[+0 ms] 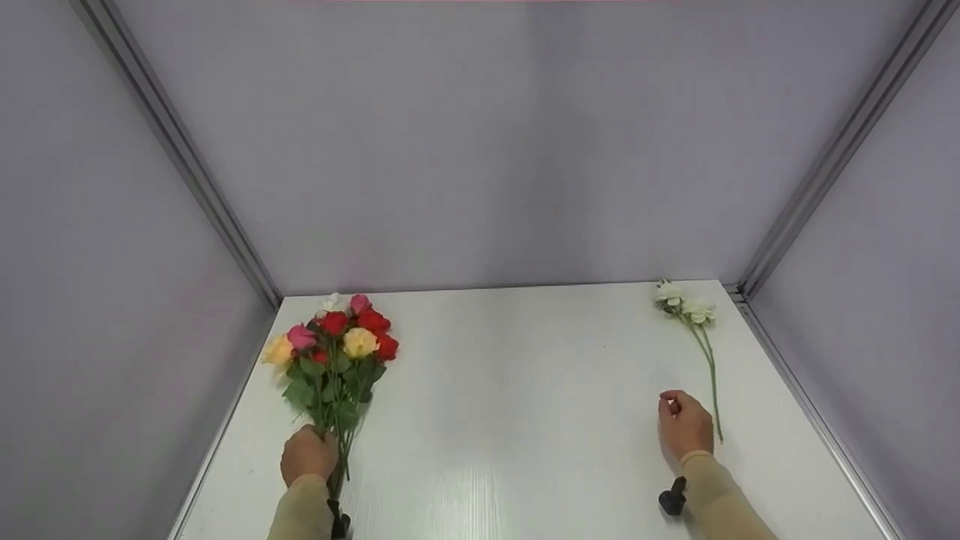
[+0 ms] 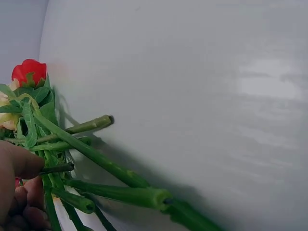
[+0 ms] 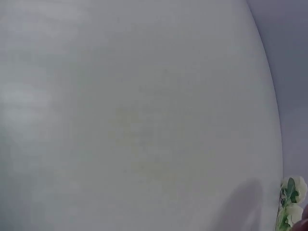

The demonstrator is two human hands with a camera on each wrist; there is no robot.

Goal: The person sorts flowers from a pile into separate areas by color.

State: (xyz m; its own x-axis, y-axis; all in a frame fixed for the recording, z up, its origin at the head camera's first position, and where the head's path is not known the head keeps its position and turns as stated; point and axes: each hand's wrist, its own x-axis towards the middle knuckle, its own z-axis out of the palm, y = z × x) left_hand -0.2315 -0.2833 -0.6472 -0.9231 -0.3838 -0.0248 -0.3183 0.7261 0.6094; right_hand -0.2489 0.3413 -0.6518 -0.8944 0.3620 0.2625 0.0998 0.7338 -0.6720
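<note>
On the left of the head view, my left hand (image 1: pixel 308 453) grips green stems of a bunch of roses (image 1: pixel 330 345) in red, pink, yellow and white. In the left wrist view the thumb (image 2: pixel 21 161) lies against a stem, and several cut stem ends (image 2: pixel 159 197) stick out past the fingers. To the right, my right hand (image 1: pixel 685 424) is held just left of two white flowers (image 1: pixel 684 304), its fingers loosely curled around nothing. Only the white blooms (image 3: pixel 293 214) and a bit of a finger show at the right wrist view's lower right corner.
Everything lies on a white table (image 1: pixel 510 390). A grey back wall (image 1: pixel 480 150) rises behind it, with side panels left and right in metal frames (image 1: pixel 840 142). A small black device (image 1: pixel 673 496) is worn at the right wrist.
</note>
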